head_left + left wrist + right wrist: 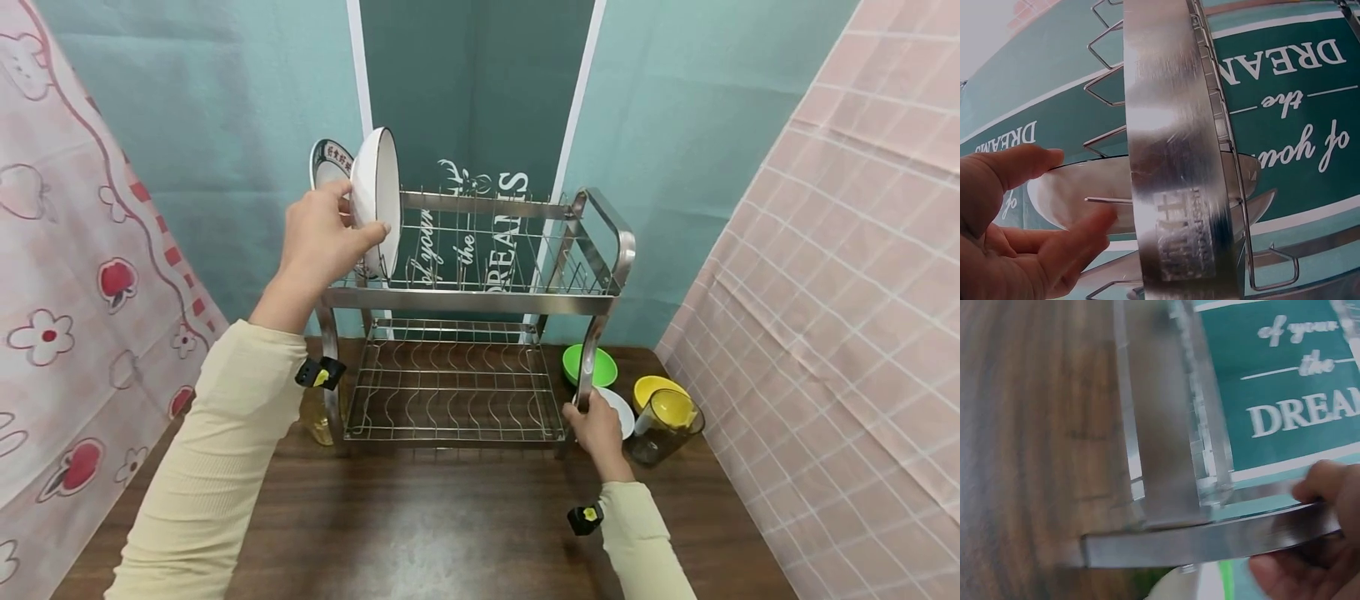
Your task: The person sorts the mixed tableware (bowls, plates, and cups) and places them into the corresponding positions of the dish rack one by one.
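My left hand (327,236) pinches a white bowl (377,200) with a dark rim, thumb on the inner side and fingers behind. The bowl stands on edge at the left end of the upper tier of a metal dish rack (472,302). Just behind it leans a plate (330,158) with a dark patterned border. In the left wrist view the rack's front bar (1175,125) hides part of the bowl (1079,190). Low on the rack's right front leg (589,358), my right hand (597,425) grips the metal, thumb and fingers around it in the right wrist view.
Right of the rack stand a green bowl (590,364), a white dish (617,411), a yellow bowl (654,387) and a dark transparent cup (663,429). An amber transparent object (317,417) is by the left leg. Cloths hang on three sides of the wooden table (420,525).
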Motion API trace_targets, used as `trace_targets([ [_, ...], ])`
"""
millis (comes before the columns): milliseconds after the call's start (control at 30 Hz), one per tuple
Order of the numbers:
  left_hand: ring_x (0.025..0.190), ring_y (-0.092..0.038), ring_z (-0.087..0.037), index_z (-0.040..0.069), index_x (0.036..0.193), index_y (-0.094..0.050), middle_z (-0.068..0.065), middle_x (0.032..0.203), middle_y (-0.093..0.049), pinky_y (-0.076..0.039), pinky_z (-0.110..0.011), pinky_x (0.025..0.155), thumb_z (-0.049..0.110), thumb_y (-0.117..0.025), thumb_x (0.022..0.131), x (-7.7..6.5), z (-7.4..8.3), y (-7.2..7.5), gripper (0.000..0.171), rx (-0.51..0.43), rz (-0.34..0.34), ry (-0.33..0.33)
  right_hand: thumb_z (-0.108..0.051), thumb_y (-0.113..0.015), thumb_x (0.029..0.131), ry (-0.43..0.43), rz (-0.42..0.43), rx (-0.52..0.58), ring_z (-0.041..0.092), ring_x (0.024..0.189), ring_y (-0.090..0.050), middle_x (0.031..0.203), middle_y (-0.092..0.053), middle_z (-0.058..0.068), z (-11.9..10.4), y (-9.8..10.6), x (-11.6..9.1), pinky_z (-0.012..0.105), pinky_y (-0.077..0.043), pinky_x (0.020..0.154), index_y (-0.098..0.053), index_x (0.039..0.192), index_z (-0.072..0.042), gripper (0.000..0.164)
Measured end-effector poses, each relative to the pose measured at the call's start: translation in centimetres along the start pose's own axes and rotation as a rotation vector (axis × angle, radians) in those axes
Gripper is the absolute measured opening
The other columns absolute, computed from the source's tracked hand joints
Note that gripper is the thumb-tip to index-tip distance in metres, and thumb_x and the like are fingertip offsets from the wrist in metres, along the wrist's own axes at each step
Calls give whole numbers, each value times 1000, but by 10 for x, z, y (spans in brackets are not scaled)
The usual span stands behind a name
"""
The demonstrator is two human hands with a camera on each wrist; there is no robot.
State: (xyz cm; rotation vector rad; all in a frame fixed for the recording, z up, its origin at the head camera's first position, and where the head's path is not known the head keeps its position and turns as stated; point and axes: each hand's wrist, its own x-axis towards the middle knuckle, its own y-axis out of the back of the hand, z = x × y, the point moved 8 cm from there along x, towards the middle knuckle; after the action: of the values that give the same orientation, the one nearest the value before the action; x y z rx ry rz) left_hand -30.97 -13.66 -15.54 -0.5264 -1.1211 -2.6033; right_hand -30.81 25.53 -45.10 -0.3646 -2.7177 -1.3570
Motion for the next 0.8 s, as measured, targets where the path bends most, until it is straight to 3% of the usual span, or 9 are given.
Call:
trace_targets([
  [200, 107, -56, -31, 5, 124, -55, -17, 117, -60, -45, -47, 86, 27, -68, 81, -4, 1, 0, 50, 16, -6, -19, -26, -68, 82, -46, -173, 52, 27, 69, -52, 81, -54, 13, -3, 0, -6, 39, -41, 58, -43, 102, 0, 40],
  [567, 109, -54, -31, 5, 131, -49, -18, 122, -56, -43, -48, 87, 25, -69, 81, -9, 3, -1, 57, -29, -6, -61, -26, -67, 83, -67, -200, 24, 39, 86, -55, 96, -57, 26, -12, 13, -8, 50, -43, 70, -35, 115, 5, 55],
  [800, 106, -55, -31, 2, 135, -44, -18, 124, -52, -48, -44, 83, 20, -70, 80, -32, -3, 9, 64, -99, 153, -183, -25, -67, 83, -47, -195, 8, 47, 105, -50, 116, -50, 36, -13, 20, -17, 56, -42, 82, -32, 129, 8, 67],
])
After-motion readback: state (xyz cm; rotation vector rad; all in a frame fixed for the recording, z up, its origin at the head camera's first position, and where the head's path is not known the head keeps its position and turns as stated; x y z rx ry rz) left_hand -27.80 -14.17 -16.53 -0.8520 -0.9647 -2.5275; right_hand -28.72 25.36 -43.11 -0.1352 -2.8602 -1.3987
